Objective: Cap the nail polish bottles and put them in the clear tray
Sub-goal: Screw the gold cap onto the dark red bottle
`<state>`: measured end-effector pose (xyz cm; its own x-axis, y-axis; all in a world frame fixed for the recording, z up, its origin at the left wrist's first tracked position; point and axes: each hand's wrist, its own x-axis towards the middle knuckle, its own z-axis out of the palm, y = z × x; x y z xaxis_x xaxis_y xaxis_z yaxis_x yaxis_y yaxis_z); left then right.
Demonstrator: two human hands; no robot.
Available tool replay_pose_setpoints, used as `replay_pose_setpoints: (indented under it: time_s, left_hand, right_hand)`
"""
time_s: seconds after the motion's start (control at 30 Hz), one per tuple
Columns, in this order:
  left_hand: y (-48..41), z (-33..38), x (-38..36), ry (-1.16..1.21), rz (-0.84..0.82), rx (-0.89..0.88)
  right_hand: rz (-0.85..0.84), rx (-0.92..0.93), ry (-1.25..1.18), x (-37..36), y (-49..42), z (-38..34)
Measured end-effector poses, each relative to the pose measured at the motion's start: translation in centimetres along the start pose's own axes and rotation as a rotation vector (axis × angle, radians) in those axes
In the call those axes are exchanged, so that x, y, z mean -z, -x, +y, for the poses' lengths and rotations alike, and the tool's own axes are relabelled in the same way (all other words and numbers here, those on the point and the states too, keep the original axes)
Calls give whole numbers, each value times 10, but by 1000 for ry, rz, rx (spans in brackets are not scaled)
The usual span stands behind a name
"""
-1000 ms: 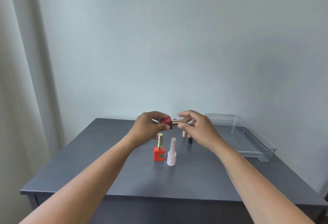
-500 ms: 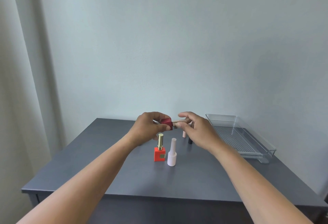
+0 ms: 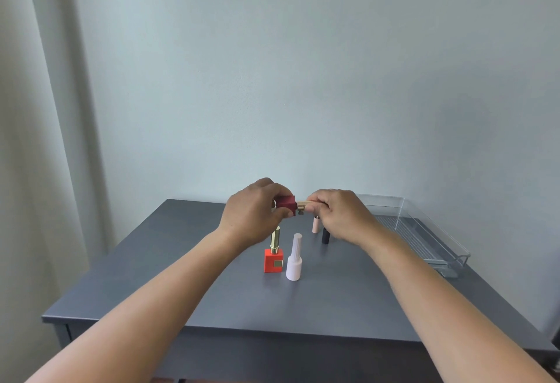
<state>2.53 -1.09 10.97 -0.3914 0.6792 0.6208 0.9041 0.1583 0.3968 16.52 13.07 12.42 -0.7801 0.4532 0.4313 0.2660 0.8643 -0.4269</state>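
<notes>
Hands raised together above a grey table (image 3: pixel 212 300). Left hand (image 3: pixel 254 215) gripped around a dark red bottle (image 3: pixel 287 204), held sideways; right hand (image 3: pixel 339 215) pinched on its gold cap (image 3: pixel 303 204), seated at the bottle's neck. Below, upright and capped: an orange bottle (image 3: pixel 273 259) just beside a white bottle (image 3: pixel 294 261). Farther back, partly hidden by the right hand: a pink bottle (image 3: pixel 315 225) and a black bottle (image 3: pixel 325 235). Clear tray (image 3: pixel 424 231) at the table's right edge, apart from all bottles.

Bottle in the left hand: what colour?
Dark red bottle, pinched in the left hand; only the head view shows it.
</notes>
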Motion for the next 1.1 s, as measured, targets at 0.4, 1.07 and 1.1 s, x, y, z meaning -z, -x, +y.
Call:
replay_pose_setpoints:
  time_s: [0.4,1.07,1.1]
  left_hand:
    - [3,-9,1,249,21,57]
    - [85,-67,-25,581,-318,490]
    - [86,-68,-27,568,-315,483]
  right_hand:
    - [56,-39,-437,-4,-3,-8]
    - [66,-646,-239,-76,-4,98]
    - [63,-643,-229,-78,-6,99]
